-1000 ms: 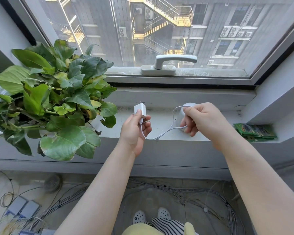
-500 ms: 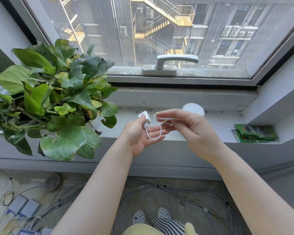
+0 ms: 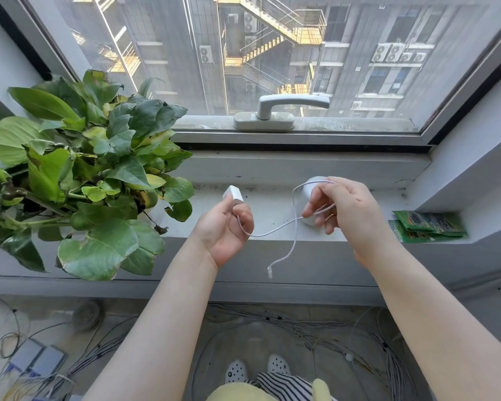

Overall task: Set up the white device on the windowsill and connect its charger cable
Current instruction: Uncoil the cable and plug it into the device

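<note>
While the white device [image 3: 311, 195] sits on the windowsill [image 3: 272, 209] just behind the right hand [image 3: 346, 215], that hand's grip pinches a loop of the cable [image 3: 275, 231]. The left hand [image 3: 224, 227] is clenched on the charger plug [image 3: 234, 195]. Hanging free below and between both hands, the connector end [image 3: 270, 272] lies nearer the right hand, well below the device.

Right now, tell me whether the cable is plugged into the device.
Not plugged in. The cable's free connector end dangles below the sill, clear of the device; the right hand holds a loop.
</note>
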Tool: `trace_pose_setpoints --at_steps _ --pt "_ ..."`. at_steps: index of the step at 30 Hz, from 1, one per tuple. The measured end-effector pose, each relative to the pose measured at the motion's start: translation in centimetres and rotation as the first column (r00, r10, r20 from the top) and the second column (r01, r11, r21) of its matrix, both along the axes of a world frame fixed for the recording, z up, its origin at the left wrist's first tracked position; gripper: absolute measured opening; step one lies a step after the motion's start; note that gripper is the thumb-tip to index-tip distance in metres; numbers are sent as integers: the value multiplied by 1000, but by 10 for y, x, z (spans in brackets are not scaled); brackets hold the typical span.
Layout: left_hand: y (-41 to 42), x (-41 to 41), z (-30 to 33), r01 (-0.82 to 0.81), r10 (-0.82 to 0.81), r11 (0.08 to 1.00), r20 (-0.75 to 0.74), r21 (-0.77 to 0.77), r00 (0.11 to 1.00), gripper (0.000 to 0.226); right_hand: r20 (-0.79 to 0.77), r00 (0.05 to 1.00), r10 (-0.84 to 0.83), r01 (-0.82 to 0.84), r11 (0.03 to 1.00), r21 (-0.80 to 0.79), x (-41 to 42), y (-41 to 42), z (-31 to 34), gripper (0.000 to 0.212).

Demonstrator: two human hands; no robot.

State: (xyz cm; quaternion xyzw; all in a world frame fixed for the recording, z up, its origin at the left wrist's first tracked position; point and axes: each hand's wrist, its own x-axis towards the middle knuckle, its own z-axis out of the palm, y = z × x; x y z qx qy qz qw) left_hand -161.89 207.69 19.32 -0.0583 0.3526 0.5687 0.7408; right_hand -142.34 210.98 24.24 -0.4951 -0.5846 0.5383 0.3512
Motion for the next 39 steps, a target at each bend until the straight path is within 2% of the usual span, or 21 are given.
trace_pose_setpoints --at_steps 2,4,6,8,10,12,14,17,20,22,23,26,28,29,32,33,35,39 --pt "-3 -2 4 148 -144 988 -77 52 987 32 55 998 -23 25 999 -33 1 4 -1 30" --pt "-7 2 9 307 -281 949 -248 73 927 28 46 998 -39 41 999 -37 -1 5 -2 31" --pt "-9 8 13 394 -348 918 -374 53 860 26 28 998 -56 56 998 8 -6 5 -4 32" --pt "-10 15 17 435 -377 899 -422 45 824 29 15 999 -42 41 996 74 -12 2 -4 31" --pt "-8 18 19 467 -403 883 -429 50 808 37 12 997 81 -81 988 131 -17 -3 -5 28" --pt "-3 19 19 429 -377 902 -391 51 839 44 38 963 268 -271 950 157 -19 -10 -8 35" --pt "1 18 18 345 -307 937 -335 59 891 42 120 909 399 -416 889 192 -19 -14 -14 41" --pt "5 16 18 232 -217 972 -244 33 945 31 352 818 455 -557 781 282 -11 -17 -24 34" --pt "7 16 15 164 -159 986 -274 -4 949 34 422 761 493 -636 697 333 -3 -23 -29 15" --pt "6 17 12 192 -181 981 -372 -7 911 33 424 777 467 -615 706 350 -2 -26 -35 20" --pt "6 16 11 225 -206 974 -435 -9 876 31 389 814 431 -564 746 354 -3 -27 -38 25" --pt "6 13 9 315 -281 946 -683 -79 674 22 146 965 219 -252 928 274 -9 -23 -36 28" --pt "7 9 6 277 -256 954 -781 -111 570 23 19 998 67 -69 971 231 -11 -17 -30 32" --pt "8 7 5 235 -216 968 -785 -93 581 25 -8 1000 25 -23 970 243 -11 -14 -26 34" --pt "9 6 8 100 -54 995 -656 32 753 29 2 999 -38 35 953 302 -13 -4 -13 36" --pt "9 6 10 79 -27 995 -618 57 786 29 18 999 -51 43 952 303 -14 -1 -11 34" --pt "8 9 15 105 -39 992 -598 76 801 29 88 994 -65 33 945 327 -19 4 -10 31" --pt "8 14 25 205 -112 977 -660 65 743 25 333 930 -157 -51 841 539 -29 1 -19 26"
